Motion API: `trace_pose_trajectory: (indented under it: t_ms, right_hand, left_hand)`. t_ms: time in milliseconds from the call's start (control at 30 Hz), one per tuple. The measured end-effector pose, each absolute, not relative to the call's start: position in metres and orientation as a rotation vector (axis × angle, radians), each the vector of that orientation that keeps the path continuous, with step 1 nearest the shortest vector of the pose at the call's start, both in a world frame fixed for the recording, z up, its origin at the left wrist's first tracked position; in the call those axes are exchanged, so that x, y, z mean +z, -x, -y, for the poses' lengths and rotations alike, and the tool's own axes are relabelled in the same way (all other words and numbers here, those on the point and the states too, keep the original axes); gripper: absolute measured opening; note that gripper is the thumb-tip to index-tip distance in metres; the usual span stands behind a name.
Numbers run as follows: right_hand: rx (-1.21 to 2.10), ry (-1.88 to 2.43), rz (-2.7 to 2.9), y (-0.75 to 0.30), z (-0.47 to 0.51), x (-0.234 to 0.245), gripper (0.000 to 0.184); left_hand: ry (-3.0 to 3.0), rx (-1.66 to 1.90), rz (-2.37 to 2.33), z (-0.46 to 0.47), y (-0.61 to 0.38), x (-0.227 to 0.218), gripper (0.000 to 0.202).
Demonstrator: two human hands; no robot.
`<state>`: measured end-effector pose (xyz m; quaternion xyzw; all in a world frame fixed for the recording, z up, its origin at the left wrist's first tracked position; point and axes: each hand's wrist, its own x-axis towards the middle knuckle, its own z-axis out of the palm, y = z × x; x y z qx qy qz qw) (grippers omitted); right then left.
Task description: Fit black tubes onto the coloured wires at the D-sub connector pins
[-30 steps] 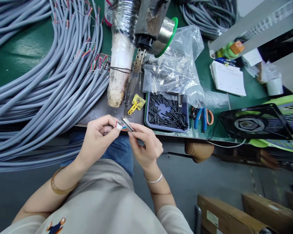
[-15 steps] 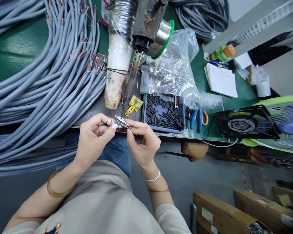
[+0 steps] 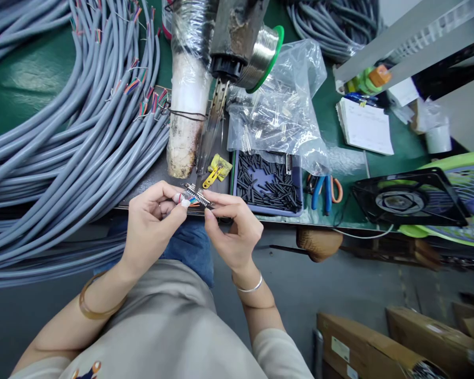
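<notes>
My left hand [image 3: 154, 221] is closed, with white covers on the thumb and a fingertip, pinching thin coloured wires [image 3: 194, 201] against a metal multi-pin connector [image 3: 197, 195]. Thumb and fingers of my right hand [image 3: 237, 226] pinch the connector's right end. Directly above it points the tip of a fixed, downward-tilted soldering iron [image 3: 218, 105]; I cannot tell whether it touches the pins. Just beyond my hands lies a yellow clip-like piece [image 3: 217, 172]. A white wrapped tube [image 3: 185, 121] with a scorched end stands left of the iron.
Grey cables [image 3: 114, 142] with stripped ends fill the left. A purple tray [image 3: 260, 209] holds black sleeves, with a plastic bag of connectors [image 3: 276, 105] behind. Rightward are blue-handled pliers [image 3: 322, 195], a black fan [image 3: 406, 199] and a notepad [image 3: 365, 126]. A solder spool [image 3: 258, 60] hangs above.
The view has shifted slightly. The connector sits a little higher and closer to the iron's tip, and both hands keep their pinch.
</notes>
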<state>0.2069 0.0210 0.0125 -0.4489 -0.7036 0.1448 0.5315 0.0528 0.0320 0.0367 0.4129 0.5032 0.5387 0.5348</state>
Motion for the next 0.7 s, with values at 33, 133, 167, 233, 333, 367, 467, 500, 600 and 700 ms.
trace_pose_trajectory:
  t_ms: [33,133,167,233,333,367,467,500,600,700]
  right_hand:
    - [0.346,1.069,1.676,-0.207,-0.0213,0.013,0.017]
    - [0.361,1.063,1.678,-0.2077,-0.0225,0.0137,0.017]
    - [0.37,1.062,1.676,-0.208,-0.0228,0.0137,0.017]
    - [0.385,1.062,1.671,-0.2084,-0.0234,0.0134,0.016]
    - [0.377,1.064,1.673,-0.2084,-0.0239,0.0132,0.015]
    - [0.369,1.065,1.678,-0.2083,-0.0241,0.0135,0.016]
    - [0.344,1.067,1.698,-0.208,-0.0253,0.015,0.017]
    - [0.335,1.066,1.702,-0.2079,-0.026,0.0157,0.017]
    - [0.301,1.064,1.714,-0.2077,-0.0285,0.0177,0.018]
    - [0.273,1.069,1.723,-0.2074,-0.0298,0.0188,0.018]
  left_hand:
    - [-0.989,1.287,-1.196,-0.0323,-0.053,0.0374,0.014]
    - [-0.999,1.278,-1.193,-0.0328,-0.0532,0.0377,0.014]
    - [-0.997,1.276,-1.193,-0.033,-0.0531,0.0372,0.015]
    - [-0.99,1.28,-1.19,-0.0333,-0.0529,0.0358,0.014]
    - [-0.996,1.293,-1.19,-0.0346,-0.0534,0.034,0.014]
    - [-1.002,1.295,-1.191,-0.0351,-0.0538,0.0337,0.014]
    - [-1.029,1.307,-1.202,-0.0361,-0.0549,0.0345,0.013]
    - [-1.039,1.312,-1.211,-0.0361,-0.0551,0.0353,0.013]
    - [-1.065,1.319,-1.229,-0.0358,-0.0546,0.0381,0.012]
    - [-1.076,1.308,-1.222,-0.036,-0.0531,0.0395,0.012]
